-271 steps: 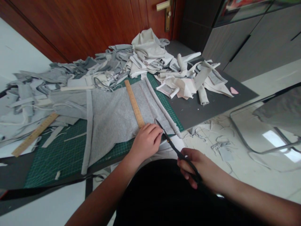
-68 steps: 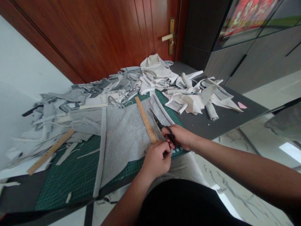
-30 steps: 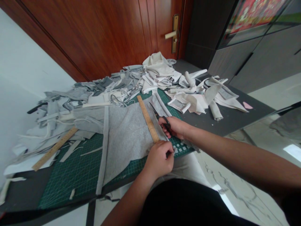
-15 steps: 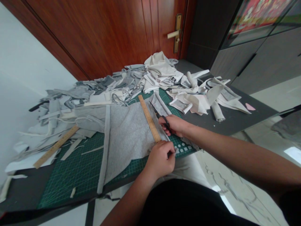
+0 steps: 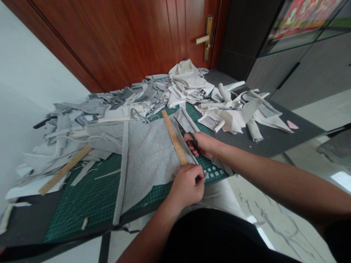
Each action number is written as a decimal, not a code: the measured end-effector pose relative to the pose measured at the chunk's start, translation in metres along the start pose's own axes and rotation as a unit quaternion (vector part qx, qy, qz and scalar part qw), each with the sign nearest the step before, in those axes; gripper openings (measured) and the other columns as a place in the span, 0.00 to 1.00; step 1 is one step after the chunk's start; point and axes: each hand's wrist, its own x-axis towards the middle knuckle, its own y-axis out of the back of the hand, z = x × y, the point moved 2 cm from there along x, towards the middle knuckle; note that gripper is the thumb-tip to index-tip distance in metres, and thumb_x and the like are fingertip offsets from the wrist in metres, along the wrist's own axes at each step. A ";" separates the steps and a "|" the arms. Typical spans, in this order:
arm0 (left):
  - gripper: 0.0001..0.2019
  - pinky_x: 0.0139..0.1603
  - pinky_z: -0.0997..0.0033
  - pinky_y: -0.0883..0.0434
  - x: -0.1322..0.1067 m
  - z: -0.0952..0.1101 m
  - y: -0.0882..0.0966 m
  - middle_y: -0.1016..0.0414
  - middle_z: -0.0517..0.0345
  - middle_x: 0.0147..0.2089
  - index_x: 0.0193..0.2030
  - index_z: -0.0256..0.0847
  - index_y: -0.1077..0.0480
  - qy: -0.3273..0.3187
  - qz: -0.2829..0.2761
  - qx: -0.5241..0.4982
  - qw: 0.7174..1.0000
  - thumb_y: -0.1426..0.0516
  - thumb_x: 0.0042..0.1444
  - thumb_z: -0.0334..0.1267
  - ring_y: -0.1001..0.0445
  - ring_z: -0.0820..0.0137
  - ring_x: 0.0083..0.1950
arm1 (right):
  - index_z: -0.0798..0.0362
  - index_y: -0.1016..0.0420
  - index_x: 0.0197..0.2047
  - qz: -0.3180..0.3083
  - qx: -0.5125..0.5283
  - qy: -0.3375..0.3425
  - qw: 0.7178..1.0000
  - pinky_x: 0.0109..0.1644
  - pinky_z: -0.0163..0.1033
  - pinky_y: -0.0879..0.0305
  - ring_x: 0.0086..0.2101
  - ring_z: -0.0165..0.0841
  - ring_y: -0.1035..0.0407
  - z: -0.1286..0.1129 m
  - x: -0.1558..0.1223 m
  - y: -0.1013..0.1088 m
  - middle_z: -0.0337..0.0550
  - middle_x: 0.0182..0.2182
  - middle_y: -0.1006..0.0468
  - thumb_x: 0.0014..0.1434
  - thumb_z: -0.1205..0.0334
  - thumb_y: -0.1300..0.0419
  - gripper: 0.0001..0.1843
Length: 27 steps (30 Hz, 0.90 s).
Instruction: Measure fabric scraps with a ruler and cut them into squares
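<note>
A piece of grey fabric (image 5: 149, 149) with a folded strip along its left side lies on the green cutting mat (image 5: 90, 204). Across its right part runs a wooden ruler (image 5: 173, 137). My left hand (image 5: 189, 184) is closed at the ruler's near end, over the fabric's near edge; its fingertips are partly hidden, but it seems to pinch the cloth there. Black scissors (image 5: 182, 130) are in my right hand (image 5: 201, 143), with the blades pointing away from me over the fabric just right of the ruler.
Piles of grey and cream fabric scraps (image 5: 189, 78) line the back of the dark table (image 5: 274, 138). Another wooden ruler (image 5: 65, 170) lies at the left. Cream pieces (image 5: 227, 117) spread at the right, near a pink scrap (image 5: 292, 125). A wooden door (image 5: 123, 40) stands behind.
My right hand has shifted very slightly with the scissors, whose blades look closer together. My left hand, the ruler and the fabric stay in place.
</note>
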 end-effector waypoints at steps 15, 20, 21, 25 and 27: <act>0.09 0.39 0.68 0.37 0.000 0.001 0.001 0.27 0.57 0.30 0.27 0.41 0.38 -0.003 0.003 0.000 1.000 0.43 0.50 0.24 0.29 0.67 0.35 | 0.54 0.35 0.23 0.016 -0.013 0.007 1.000 0.15 0.31 0.44 0.15 0.26 0.41 -0.009 0.011 -0.002 0.36 0.16 0.35 0.59 0.62 0.40 0.14; 0.09 0.39 0.68 0.37 0.000 0.000 0.001 0.27 0.57 0.30 0.27 0.41 0.38 -0.003 0.005 0.004 1.000 0.43 0.50 0.24 0.29 0.67 0.35 | 0.54 0.35 0.23 0.029 -0.014 0.025 0.999 0.15 0.31 0.46 0.14 0.25 0.41 -0.013 0.019 -0.004 0.36 0.15 0.34 0.57 0.67 0.40 0.12; 0.09 0.39 0.68 0.37 0.000 0.000 0.000 0.27 0.57 0.30 0.27 0.41 0.38 -0.003 0.005 0.003 1.000 0.43 0.50 0.24 0.29 0.67 0.36 | 0.54 0.35 0.23 0.032 -0.015 0.029 0.999 0.15 0.30 0.46 0.14 0.25 0.41 -0.013 0.021 -0.004 0.36 0.15 0.34 0.56 0.69 0.40 0.11; 0.09 0.39 0.68 0.36 -0.001 0.000 0.000 0.27 0.57 0.31 0.27 0.41 0.38 -0.003 0.004 0.002 1.000 0.43 0.50 0.24 0.29 0.67 0.36 | 0.54 0.36 0.23 0.034 -0.013 0.031 0.999 0.15 0.30 0.46 0.14 0.25 0.42 -0.011 0.027 -0.004 0.36 0.15 0.34 0.55 0.69 0.40 0.11; 0.09 0.39 0.68 0.36 -0.001 0.000 0.000 0.27 0.57 0.30 0.27 0.41 0.39 -0.004 0.003 0.003 1.000 0.43 0.50 0.24 0.29 0.67 0.36 | 0.54 0.36 0.23 0.029 -0.011 0.025 0.999 0.15 0.30 0.45 0.14 0.25 0.42 -0.012 0.029 -0.004 0.36 0.15 0.34 0.57 0.67 0.40 0.13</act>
